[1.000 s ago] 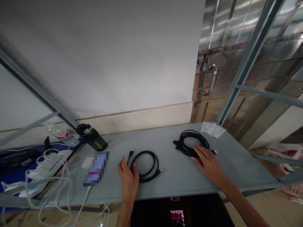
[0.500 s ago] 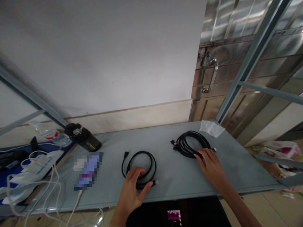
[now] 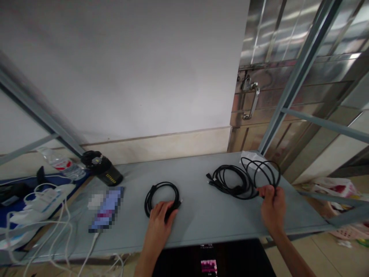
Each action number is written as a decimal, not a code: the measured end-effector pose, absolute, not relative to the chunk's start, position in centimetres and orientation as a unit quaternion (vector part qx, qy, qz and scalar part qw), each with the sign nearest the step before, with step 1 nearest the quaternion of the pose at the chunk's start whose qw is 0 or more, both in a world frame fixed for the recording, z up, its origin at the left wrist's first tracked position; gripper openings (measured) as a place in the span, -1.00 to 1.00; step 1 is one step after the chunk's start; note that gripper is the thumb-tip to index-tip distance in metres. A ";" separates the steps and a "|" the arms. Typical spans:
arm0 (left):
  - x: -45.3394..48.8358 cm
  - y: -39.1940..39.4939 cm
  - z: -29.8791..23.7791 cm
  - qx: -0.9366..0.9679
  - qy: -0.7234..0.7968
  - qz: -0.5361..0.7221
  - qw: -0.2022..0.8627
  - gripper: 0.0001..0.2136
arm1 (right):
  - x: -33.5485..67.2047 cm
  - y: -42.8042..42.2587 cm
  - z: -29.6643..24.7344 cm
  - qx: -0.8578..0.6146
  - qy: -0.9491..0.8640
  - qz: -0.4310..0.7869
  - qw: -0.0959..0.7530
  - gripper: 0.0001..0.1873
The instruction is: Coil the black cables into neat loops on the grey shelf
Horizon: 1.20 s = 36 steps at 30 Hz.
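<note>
A small black coiled cable [image 3: 157, 194] lies on the grey tabletop [image 3: 201, 213]. My left hand [image 3: 160, 221] rests on its near edge, fingers curled over the coil. To the right a larger black cable bundle [image 3: 230, 181] lies on the table. My right hand [image 3: 272, 207] is closed on loops of that bundle [image 3: 263, 173] and holds them raised above the surface, while the other loops stay flat on the table.
A blurred phone [image 3: 106, 209] and a black bottle [image 3: 102, 169] lie left of the small coil. White cables [image 3: 52, 231] and a water bottle [image 3: 62, 165] crowd the far left. A white tissue [image 3: 250, 157] sits at the back right corner by a metal frame post [image 3: 291, 84].
My right hand has closed on part of the large bundle and lifted several loops off the table toward the right. My left hand has shifted on the small coil, which now lies tighter.
</note>
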State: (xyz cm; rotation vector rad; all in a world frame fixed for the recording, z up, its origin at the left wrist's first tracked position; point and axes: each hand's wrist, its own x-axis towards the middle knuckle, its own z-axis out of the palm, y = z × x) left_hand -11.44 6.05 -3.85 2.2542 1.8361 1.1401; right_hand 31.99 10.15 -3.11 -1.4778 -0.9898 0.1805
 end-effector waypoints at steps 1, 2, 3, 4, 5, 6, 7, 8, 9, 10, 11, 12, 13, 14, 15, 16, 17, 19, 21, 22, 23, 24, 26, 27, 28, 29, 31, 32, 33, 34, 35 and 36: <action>-11.5 6.1 -4.0 0.717 0.590 0.372 -0.003 -0.65 | 32.1 9.9 -2.8 -0.632 -0.415 0.075 0.650 -0.40; -11.5 6.2 -4.0 0.713 0.591 0.378 -0.016 -0.65 | 32.1 9.7 -2.3 -0.617 -0.404 0.073 0.671 -0.40; -11.5 6.2 -4.0 0.709 0.591 0.384 -0.028 -0.66 | 32.1 9.4 -1.8 -0.603 -0.397 0.072 0.688 -0.39; -11.6 6.2 -4.0 0.706 0.590 0.389 -0.039 -0.66 | 31.9 9.1 -1.2 -0.586 -0.393 0.072 0.706 -0.39; -11.6 6.2 -3.8 0.705 0.588 0.394 -0.046 -0.66 | 31.7 8.7 -0.4 -0.563 -0.389 0.076 0.725 -0.40; -11.7 6.1 -3.6 0.704 0.584 0.401 -0.051 -0.66 | 31.3 8.3 0.5 -0.534 -0.385 0.083 0.748 -0.41; -11.7 6.0 -3.4 0.704 0.578 0.409 -0.054 -0.66 | 30.8 7.8 1.5 -0.501 -0.379 0.094 0.772 -0.43; -11.6 5.8 -3.2 0.704 0.573 0.416 -0.054 -0.67 | 30.3 7.3 2.6 -0.470 -0.375 0.109 0.792 -0.45; -11.4 5.5 -3.0 0.705 0.567 0.422 -0.050 -0.67 | 29.7 6.7 3.6 -0.441 -0.373 0.129 0.806 -0.47; -11.1 5.1 -2.8 0.707 0.562 0.427 -0.042 -0.67 | 29.0 6.0 4.6 -0.416 -0.372 0.153 0.815 -0.49; -10.5 4.5 -2.7 0.710 0.557 0.431 -0.028 -0.67 | 28.3 5.3 5.4 -0.397 -0.374 0.177 0.819 -0.51; -9.7 3.8 -2.7 0.713 0.552 0.432 -0.008 -0.67 | 27.5 4.6 6.1 -0.383 -0.376 0.200 0.820 -0.53; -8.6 2.9 -2.9 0.718 0.547 0.431 0.019 -0.66 | 26.8 3.9 6.6 -0.373 -0.378 0.221 0.818 -0.55; -7.3 1.9 -3.1 0.724 0.540 0.426 0.053 -0.63 | 26.1 3.2 7.0 -0.366 -0.379 0.240 0.815 -0.57; -5.8 0.8 -3.5 0.731 0.531 0.419 0.089 -0.61 | 25.4 2.4 7.3 -0.362 -0.380 0.255 0.812 -0.59; -4.2 -0.3 -4.0 0.739 0.521 0.407 0.129 -0.53 | 24.7 1.7 7.5 -0.361 -0.379 0.267 0.809 -0.61; -2.5 -1.3 -4.5 0.752 0.500 0.395 0.165 -0.44 | 24.1 1.0 7.7 -0.361 -0.379 0.275 0.807 -0.62; 0.8 -2.9 -5.6 0.779 0.453 0.371 0.226 -0.23 | 23.0 -0.2 8.1 -0.359 -0.381 0.295 0.799 -0.65; 3.6 -3.6 -6.7 0.800 0.407 0.362 0.252 -0.06 | 22.1 -1.0 8.5 -0.356 -0.383 0.324 0.788 -0.67; 4.7 -3.7 -7.2 0.812 0.385 0.359 0.252 -0.02 | 21.7 -1.3 8.7 -0.356 -0.384 0.341 0.781 -0.67; 5.6 -3.8 -7.7 0.822 0.368 0.359 0.244 -0.02 | 21.4 -1.5 8.7 -0.357 -0.384 0.359 0.772 -0.66; 6.2 -3.7 -8.2 0.831 0.356 0.362 0.229 -0.07 | 21.2 -1.6 8.7 -0.360 -0.385 0.377 0.762 -0.65; 7.0 -3.7 -9.1 0.836 0.349 0.375 0.195 -0.28 | 21.0 -1.7 8.1 -0.370 -0.397 0.408 0.734 -0.63; 7.1 -3.7 -9.4 0.833 0.349 0.388 0.185 -0.42 | 21.1 -1.7 7.7 -0.376 -0.410 0.424 0.715 -0.62; 7.1 -3.9 -9.6 0.822 0.351 0.409 0.183 -0.55 | 21.3 -1.6 7.1 -0.386 -0.427 0.438 0.691 -0.60; 6.9 -4.1 -9.6 0.804 0.355 0.437 0.190 -0.66 | 21.5 -1.6 6.5 -0.400 -0.445 0.447 0.665 -0.60; 6.1 -4.7 -8.8 0.751 0.380 0.488 0.231 -0.70 | 22.0 -1.7 5.2 -0.442 -0.483 0.453 0.606 -0.58; 5.5 -5.1 -7.9 0.716 0.406 0.505 0.259 -0.69 | 22.3 -1.8 4.6 -0.464 -0.501 0.450 0.576 -0.57; 4.8 -5.5 -6.8 0.677 0.439 0.514 0.290 -0.66 | 22.5 -1.9 4.0 -0.484 -0.516 0.444 0.550 -0.56; 4.0 -5.8 -5.5 0.638 0.478 0.512 0.321 -0.65 | 22.6 -2.0 3.4 -0.500 -0.530 0.436 0.528 -0.55; 3.2 -6.2 -4.1 0.594 0.517 0.512 0.343 -0.62 | 22.8 -2.2 3.0 -0.512 -0.543 0.428 0.510 -0.54; 2.4 -6.5 -2.6 0.551 0.550 0.515 0.359 -0.59 | 22.9 -2.3 2.5 -0.520 -0.554 0.422 0.494 -0.54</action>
